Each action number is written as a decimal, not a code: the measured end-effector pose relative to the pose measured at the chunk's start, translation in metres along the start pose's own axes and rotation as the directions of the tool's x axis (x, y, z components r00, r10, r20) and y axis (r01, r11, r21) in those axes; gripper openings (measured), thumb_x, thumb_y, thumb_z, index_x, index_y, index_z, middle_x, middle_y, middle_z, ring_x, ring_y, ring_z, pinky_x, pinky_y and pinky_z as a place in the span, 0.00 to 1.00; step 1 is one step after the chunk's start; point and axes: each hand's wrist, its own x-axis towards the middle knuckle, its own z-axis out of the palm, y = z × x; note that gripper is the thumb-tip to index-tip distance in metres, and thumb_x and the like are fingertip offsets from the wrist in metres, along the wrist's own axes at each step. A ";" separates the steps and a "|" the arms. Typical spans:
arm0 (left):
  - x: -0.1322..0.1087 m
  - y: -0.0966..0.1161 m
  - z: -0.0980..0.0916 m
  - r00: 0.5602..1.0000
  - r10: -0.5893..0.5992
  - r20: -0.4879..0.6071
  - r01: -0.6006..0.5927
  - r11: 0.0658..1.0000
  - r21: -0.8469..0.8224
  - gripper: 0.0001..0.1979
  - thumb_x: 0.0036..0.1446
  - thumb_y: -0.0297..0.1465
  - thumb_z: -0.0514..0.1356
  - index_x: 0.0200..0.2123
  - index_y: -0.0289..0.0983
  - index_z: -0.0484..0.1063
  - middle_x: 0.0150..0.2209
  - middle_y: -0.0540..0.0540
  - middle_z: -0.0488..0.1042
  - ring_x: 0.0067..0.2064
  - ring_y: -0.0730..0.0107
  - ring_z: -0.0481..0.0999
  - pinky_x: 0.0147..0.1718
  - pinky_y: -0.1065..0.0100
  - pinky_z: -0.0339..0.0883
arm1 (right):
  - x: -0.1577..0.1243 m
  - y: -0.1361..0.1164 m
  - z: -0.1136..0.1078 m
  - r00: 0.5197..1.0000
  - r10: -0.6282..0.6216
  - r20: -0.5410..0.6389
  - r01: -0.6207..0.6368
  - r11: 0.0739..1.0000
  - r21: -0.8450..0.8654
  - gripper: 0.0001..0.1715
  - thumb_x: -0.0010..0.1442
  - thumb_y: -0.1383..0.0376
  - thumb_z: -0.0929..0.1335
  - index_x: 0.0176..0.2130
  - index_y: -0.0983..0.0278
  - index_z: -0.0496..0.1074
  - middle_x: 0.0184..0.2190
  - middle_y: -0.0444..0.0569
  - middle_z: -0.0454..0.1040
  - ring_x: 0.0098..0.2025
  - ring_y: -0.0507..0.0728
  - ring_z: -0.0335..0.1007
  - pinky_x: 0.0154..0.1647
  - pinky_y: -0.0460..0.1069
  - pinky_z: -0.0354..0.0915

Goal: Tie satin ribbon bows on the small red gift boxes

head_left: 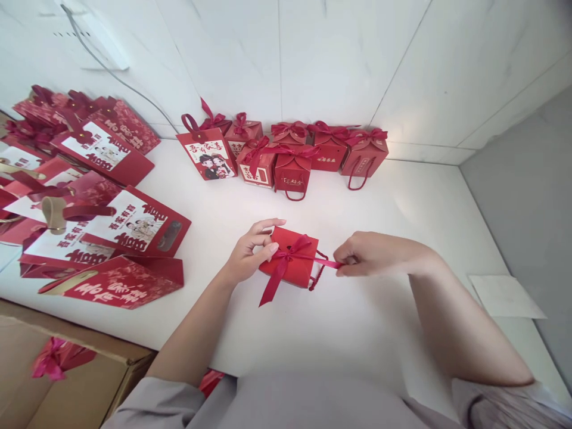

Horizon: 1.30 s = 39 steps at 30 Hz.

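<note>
A red gift box [297, 273] stands on the white table before me, with a dark red cord handle on its right side. A pink-red ribbon [277, 280] is looped over the top of the box, one tail hanging down its front. My left hand [252, 251] grips the box from the left, its thumb on the ribbon at the top. To the right, my right hand [366, 254] pinches the other ribbon tail, which is stretched straight out from the box.
Several finished red gift boxes [292, 173] with bows stand along the wall. Many red paper bags [143, 223] crowd the left side. A cardboard box [80, 387] at the lower left holds a ribboned red box. A white sheet [507, 296] lies at the right edge.
</note>
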 end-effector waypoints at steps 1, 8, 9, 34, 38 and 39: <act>0.000 0.000 -0.001 1.000 0.000 0.009 0.001 1.000 -0.016 0.20 0.63 0.38 0.56 0.20 0.36 0.65 0.61 0.43 0.65 0.59 0.53 0.67 0.57 0.54 0.63 | -0.005 0.004 -0.003 0.999 0.043 0.010 -0.042 0.999 -0.020 0.11 0.58 0.58 0.66 0.28 0.61 0.71 0.22 0.42 0.66 0.22 0.50 0.58 0.22 0.47 0.52; 0.001 -0.001 -0.001 1.000 -0.004 0.021 0.005 0.997 -0.078 0.21 0.63 0.43 0.54 0.21 0.37 0.68 0.62 0.42 0.65 0.52 0.53 0.73 0.53 0.52 0.67 | 0.007 -0.001 -0.005 0.851 0.033 -0.524 0.113 0.963 0.243 0.19 0.64 0.50 0.62 0.45 0.58 0.74 0.47 0.51 0.74 0.46 0.60 0.70 0.46 0.54 0.64; 0.001 -0.001 -0.001 1.000 -0.010 0.021 0.012 0.997 -0.074 0.21 0.63 0.43 0.55 0.22 0.37 0.69 0.62 0.41 0.64 0.51 0.53 0.74 0.52 0.52 0.67 | 0.017 -0.005 0.000 0.813 0.020 -0.582 0.189 0.936 0.297 0.20 0.65 0.49 0.62 0.47 0.58 0.73 0.51 0.52 0.73 0.51 0.61 0.68 0.50 0.55 0.63; -0.001 0.014 0.005 0.969 0.206 -0.133 -0.137 0.905 0.404 0.18 0.61 0.32 0.57 0.19 0.38 0.63 0.56 0.46 0.71 0.62 0.57 0.63 0.61 0.51 0.59 | 0.047 -0.012 0.020 0.888 -0.219 -0.405 0.413 0.768 0.490 0.20 0.64 0.53 0.66 0.28 0.63 0.72 0.57 0.52 0.65 0.64 0.62 0.57 0.57 0.57 0.61; -0.001 0.017 0.002 0.964 0.241 -0.112 -0.163 0.868 0.469 0.17 0.60 0.31 0.57 0.18 0.38 0.63 0.56 0.47 0.72 0.61 0.57 0.64 0.60 0.51 0.60 | 0.049 -0.007 0.020 0.882 -0.247 -0.401 0.435 0.754 0.493 0.20 0.64 0.51 0.66 0.29 0.63 0.73 0.58 0.51 0.64 0.62 0.62 0.59 0.60 0.57 0.59; -0.001 0.017 0.002 0.959 0.261 -0.106 -0.175 0.848 0.500 0.17 0.60 0.30 0.58 0.18 0.38 0.64 0.55 0.47 0.72 0.61 0.56 0.64 0.59 0.51 0.60 | 0.050 -0.006 0.021 0.880 -0.253 -0.403 0.442 0.747 0.496 0.20 0.63 0.51 0.66 0.29 0.63 0.73 0.58 0.51 0.63 0.62 0.61 0.59 0.61 0.57 0.59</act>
